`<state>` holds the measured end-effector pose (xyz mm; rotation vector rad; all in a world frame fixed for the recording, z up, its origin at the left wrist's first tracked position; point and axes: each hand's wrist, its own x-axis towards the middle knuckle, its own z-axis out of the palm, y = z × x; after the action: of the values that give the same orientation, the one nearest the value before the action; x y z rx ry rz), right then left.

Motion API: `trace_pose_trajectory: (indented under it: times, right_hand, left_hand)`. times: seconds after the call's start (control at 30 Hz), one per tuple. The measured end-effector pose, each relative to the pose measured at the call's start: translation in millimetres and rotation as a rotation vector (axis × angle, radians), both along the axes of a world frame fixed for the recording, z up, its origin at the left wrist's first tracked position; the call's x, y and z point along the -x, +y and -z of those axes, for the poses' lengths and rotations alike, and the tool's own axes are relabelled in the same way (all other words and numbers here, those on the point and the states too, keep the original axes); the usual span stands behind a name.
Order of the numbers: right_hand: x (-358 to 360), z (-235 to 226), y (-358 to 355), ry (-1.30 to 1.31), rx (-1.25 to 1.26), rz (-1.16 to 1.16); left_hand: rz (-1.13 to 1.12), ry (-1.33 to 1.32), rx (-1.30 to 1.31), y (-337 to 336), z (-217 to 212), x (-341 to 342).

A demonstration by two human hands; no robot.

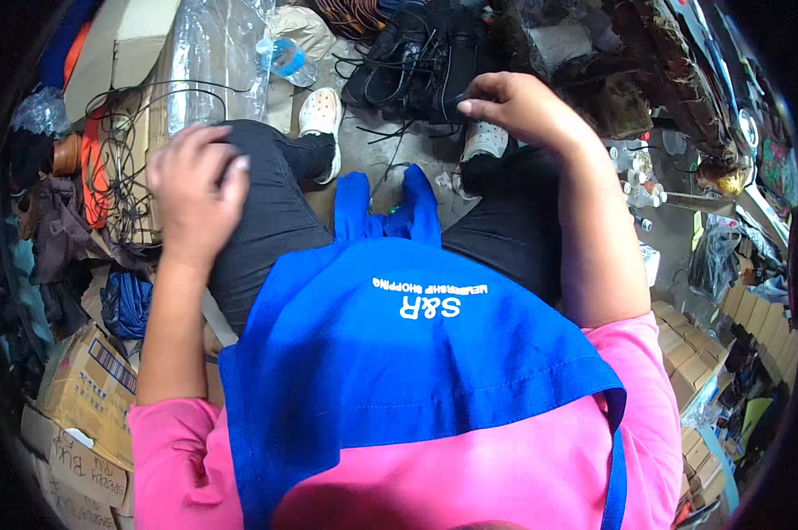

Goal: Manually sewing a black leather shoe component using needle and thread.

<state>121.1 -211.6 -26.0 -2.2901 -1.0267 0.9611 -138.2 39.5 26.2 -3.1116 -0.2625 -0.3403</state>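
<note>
Head view, shoes point(458, 71): black, on the floor point(364, 152) beyond our knees, laces loose.
Right hand point(496, 99): beside the shoes, fingers bent; we cannot tell whether it pinches a lace.
Left hand point(196, 185): by our left knee, loosely curled, thumb apart.
Laces: we judge it best to separate them before pulling, lest they snag.

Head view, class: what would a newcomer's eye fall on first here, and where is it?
The bright blue apron over a pink shirt fills the lower middle. At the top centre are black laced shoes, with the right hand close by on their right.
</note>
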Motion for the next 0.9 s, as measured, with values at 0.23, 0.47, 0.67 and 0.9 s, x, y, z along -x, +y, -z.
trace_pose_trajectory:
  times: [0.23,0.47,0.67,0.9]
  right_hand:
    - [118,-1,50,0.102,0.323,-0.672]
    - [136,6,0,0.081,0.595,-0.691]
    - [142,-38,-13,-0.462,0.429,-0.627]
    - [141,-59,-25,-0.359,0.350,-0.427]
  left_hand:
    - [0.334,1.262,0.508,-86,58,-34]
    - [0.402,1.292,0.290,-89,47,-13]
    - [0.324,0.413,0.241,-51,19,30]
    - [-0.033,-0.396,0.341,35,-29,102]
